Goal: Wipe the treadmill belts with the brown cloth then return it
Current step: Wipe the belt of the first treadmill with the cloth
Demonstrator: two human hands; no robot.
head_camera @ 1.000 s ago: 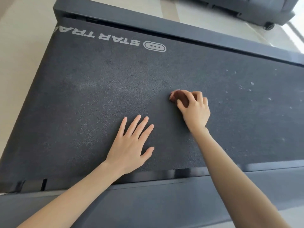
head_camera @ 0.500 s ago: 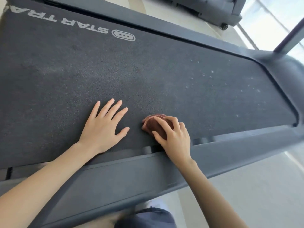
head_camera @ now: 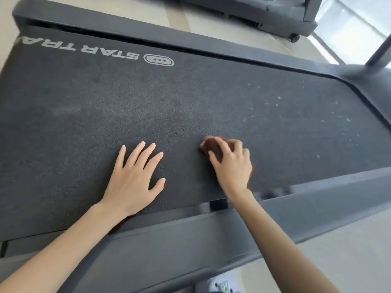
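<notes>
"STAR TRA" is printed upside down on the belt (head_camera: 190, 106) at 11 o'clock. The cloth (head_camera: 211, 144) is gripped mid-belt by the right hand (head_camera: 231, 168), the left hand (head_camera: 133, 180) laid flat at its 9 o'clock. White specks (head_camera: 277, 101) are seen at 2 o'clock.

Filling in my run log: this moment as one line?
step: wiping | right hand: grips brown cloth on treadmill belt | left hand: flat on belt, fingers spread | pale specks: belt, right of cloth
</notes>
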